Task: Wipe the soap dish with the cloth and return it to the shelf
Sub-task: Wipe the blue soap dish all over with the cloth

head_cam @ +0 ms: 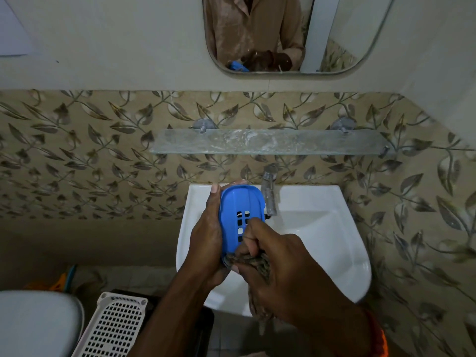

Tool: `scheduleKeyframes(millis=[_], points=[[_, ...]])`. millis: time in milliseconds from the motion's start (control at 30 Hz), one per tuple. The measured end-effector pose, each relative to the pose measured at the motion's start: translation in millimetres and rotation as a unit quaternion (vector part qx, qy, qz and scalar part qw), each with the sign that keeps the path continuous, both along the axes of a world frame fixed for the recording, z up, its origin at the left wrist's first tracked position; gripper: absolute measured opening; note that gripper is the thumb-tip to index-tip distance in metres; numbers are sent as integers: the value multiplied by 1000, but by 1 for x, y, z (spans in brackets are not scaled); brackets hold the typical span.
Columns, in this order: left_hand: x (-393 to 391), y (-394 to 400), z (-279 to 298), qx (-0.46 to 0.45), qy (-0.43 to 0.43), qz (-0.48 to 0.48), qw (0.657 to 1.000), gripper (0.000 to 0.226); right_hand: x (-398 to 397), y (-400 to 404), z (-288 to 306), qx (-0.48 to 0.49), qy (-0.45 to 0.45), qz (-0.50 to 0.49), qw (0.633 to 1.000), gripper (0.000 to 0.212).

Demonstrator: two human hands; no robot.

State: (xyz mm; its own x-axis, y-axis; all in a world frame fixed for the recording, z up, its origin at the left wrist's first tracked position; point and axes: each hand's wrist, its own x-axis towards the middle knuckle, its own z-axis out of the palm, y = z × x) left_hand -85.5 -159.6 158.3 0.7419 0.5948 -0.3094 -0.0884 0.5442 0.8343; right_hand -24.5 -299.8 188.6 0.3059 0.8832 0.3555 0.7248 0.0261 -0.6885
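Observation:
A blue slotted soap dish [240, 204] is held upright over the white sink [322, 228]. My left hand [208, 235] grips it from the left side, fingertips curling over its top edge. My right hand [278, 256] holds a brownish cloth [257, 264] bunched in its fingers and presses it against the lower part of the dish. The cloth's tail hangs down below my right wrist. The glass shelf [268, 143] on the wall above the sink is bare.
A chrome tap [269, 191] stands just right of the dish. A mirror [283, 34] hangs above the shelf. A white perforated basket [113, 328] and a toilet lid [33, 323] lie at the lower left.

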Motion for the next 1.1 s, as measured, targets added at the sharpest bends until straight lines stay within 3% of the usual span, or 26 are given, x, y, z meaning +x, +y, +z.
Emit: scheduleKeyframes(millis=[267,333,533,600,933,1100], points=[[2,3,7,17,17,-21,999,72,11,-5,5,-16,-194,10,981,30],[2,2,8,36,35,-11,999,75,7,-3,7,-13,-169,33,985,24],[3,-2,12,63,37,19,997,74,0,9,7,-1,-11,35,999,31],[2,1,12,65,30,16,997,68,0,6,6,-7,-12,42,999,30],[0,0,9,68,14,-15,997,63,18,-7,7,-43,-209,11,977,19],[4,-1,11,124,21,32,992,69,1,-1,7,1,-81,23,996,27]])
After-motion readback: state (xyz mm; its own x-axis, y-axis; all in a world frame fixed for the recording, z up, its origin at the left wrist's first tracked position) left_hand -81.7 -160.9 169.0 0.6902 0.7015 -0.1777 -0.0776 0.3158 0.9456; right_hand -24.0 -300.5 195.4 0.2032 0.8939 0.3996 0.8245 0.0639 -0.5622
